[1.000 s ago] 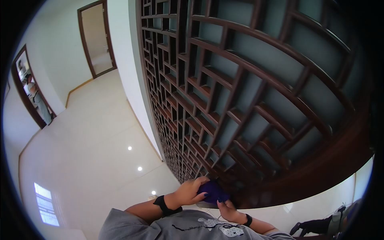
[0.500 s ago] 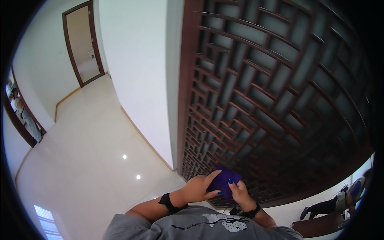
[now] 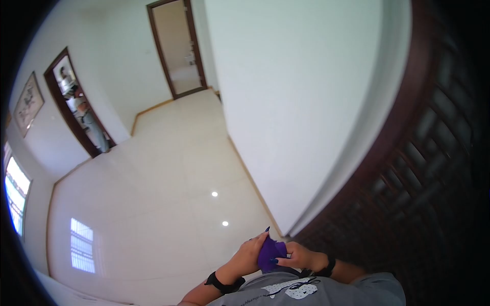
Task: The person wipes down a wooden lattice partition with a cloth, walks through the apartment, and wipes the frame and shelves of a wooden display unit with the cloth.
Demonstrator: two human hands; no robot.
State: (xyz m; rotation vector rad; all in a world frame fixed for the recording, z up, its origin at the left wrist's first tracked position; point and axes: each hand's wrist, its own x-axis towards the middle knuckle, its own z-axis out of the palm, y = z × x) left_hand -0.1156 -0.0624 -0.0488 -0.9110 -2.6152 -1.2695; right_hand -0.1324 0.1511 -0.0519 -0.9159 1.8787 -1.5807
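Observation:
A crumpled purple cloth (image 3: 271,254) is between my two hands, in front of my grey shirt. My left hand (image 3: 249,253) holds its left side, with one finger stretched up along the cloth's top edge. From the right, my right hand (image 3: 301,256) grips the cloth, with the thumb pressed on its front. Both wrists wear black bands. The folds hide parts of my fingers.
A dark wooden lattice screen (image 3: 408,188) stands at the right, beside a white wall (image 3: 296,102). Glossy pale floor (image 3: 168,188) stretches ahead to two doorways. A person (image 3: 88,116) stands in the left doorway. A framed picture (image 3: 29,104) and a window (image 3: 17,188) are at far left.
The view has swung left, so the lattice has shifted to the right edge and the white wall, picture and window show more. My hands still hold the cloth, with the fingers shifted on it.

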